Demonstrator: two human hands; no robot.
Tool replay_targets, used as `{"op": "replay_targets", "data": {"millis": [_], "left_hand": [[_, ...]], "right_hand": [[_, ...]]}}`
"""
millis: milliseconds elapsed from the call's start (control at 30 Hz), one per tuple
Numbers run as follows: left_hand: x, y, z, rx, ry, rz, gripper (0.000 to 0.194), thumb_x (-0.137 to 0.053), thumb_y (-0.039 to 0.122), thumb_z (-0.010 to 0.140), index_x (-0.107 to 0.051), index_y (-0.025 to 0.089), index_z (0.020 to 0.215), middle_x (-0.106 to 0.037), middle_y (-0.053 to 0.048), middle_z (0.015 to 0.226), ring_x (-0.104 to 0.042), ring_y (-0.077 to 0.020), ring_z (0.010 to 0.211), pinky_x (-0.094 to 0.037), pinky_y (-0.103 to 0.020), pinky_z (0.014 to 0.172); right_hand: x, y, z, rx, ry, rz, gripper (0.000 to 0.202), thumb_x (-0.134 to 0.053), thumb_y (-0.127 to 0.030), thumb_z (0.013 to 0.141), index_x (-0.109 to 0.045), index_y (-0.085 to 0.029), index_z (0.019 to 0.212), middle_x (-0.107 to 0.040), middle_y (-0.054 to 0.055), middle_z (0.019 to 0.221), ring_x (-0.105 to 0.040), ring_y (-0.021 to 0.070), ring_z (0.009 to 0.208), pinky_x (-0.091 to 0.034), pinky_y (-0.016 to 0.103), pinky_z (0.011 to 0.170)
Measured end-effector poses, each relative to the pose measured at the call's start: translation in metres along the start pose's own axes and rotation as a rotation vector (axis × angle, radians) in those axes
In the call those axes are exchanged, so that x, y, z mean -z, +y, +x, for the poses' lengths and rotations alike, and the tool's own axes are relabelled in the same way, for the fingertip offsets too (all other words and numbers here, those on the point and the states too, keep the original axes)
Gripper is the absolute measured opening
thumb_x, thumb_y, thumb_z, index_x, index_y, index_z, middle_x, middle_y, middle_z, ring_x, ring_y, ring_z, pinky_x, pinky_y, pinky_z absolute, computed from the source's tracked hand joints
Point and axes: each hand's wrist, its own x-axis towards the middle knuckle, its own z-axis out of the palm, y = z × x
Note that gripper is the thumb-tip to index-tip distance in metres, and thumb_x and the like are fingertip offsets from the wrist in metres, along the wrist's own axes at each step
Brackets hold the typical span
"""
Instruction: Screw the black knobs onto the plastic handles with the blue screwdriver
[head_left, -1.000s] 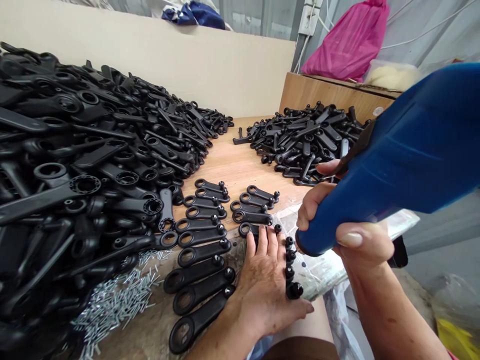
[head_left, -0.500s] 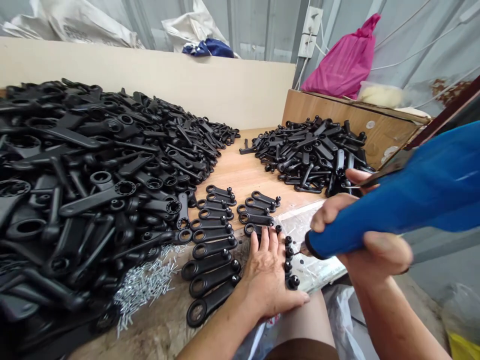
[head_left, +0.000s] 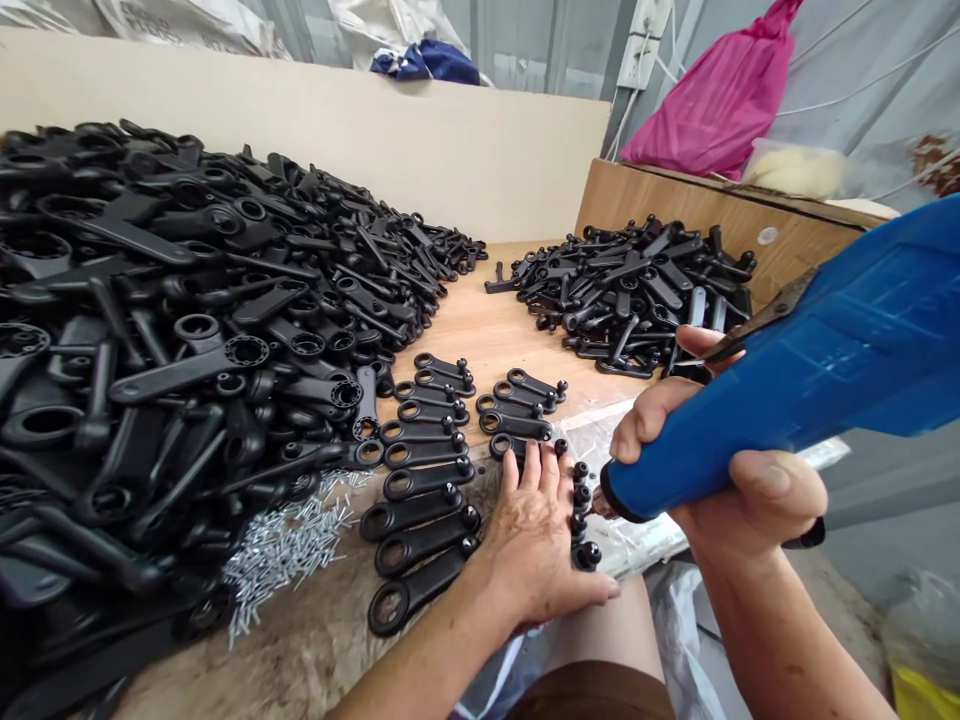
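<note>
My right hand (head_left: 739, 490) is wrapped round a blue power screwdriver (head_left: 705, 440), one finger by the metal lever on its far side. The screwdriver's nose points left, close to the knobs of a row of black crank handles (head_left: 589, 555); whether its tip touches one I cannot tell. My left hand (head_left: 529, 530) lies flat with fingers spread over that row, hiding most of the handles' arms. Left of it runs another column of black crank handles (head_left: 420, 515), knobs to the right, several showing small shiny ends.
A large heap of black handles (head_left: 225, 270) fills the left side. Loose small silver pins or screws (head_left: 292, 545) lie in front of it. A smaller pile of handles (head_left: 637, 290) sits at the back right, by a wooden board (head_left: 750, 215). A pink bag (head_left: 712, 95) stands behind.
The screwdriver's nose has moved slightly left, closer to the knobs, and its thin tip is now harder to see. My left hand stays spread on the row. The view has shifted slightly.
</note>
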Motion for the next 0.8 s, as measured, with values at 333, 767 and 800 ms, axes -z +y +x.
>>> {"op": "replay_targets", "data": {"millis": [333, 767, 800], "left_hand": [[0.0016, 0.0001, 0.0011, -0.004, -0.012, -0.017, 0.109, -0.049, 0.08, 0.07, -0.023, 0.008, 0.147, -0.018, -0.025, 0.152, -0.004, -0.0408, 0.141, 0.0, -0.059, 0.112], [0.0026, -0.0005, 0.0022, 0.006, -0.045, -0.099, 0.109, -0.05, 0.078, 0.069, -0.025, 0.006, 0.146, -0.009, -0.027, 0.153, 0.001, -0.0411, 0.141, 0.005, -0.058, 0.111], [0.0024, -0.0008, 0.0024, 0.007, -0.046, -0.104, 0.109, -0.051, 0.077, 0.069, -0.023, 0.004, 0.146, -0.008, -0.027, 0.153, 0.002, -0.041, 0.141, 0.005, -0.057, 0.111]], "right_hand": [[0.001, 0.004, -0.0007, -0.039, -0.031, -0.013, 0.051, -0.081, -0.038, 0.055, -0.063, -0.026, 0.101, -0.063, -0.001, 0.062, -0.058, 0.0176, 0.049, -0.049, 0.028, 0.042], [0.0051, 0.0019, -0.003, -0.067, -0.142, -0.245, 0.051, -0.081, -0.046, 0.06, -0.06, -0.03, 0.103, -0.06, -0.001, 0.065, -0.059, 0.0192, 0.058, -0.053, 0.035, 0.053], [0.0028, 0.0009, -0.0026, -0.059, -0.151, -0.286, 0.052, -0.08, -0.049, 0.06, -0.06, -0.03, 0.104, -0.06, -0.001, 0.063, -0.059, 0.0194, 0.058, -0.054, 0.036, 0.054]]}}
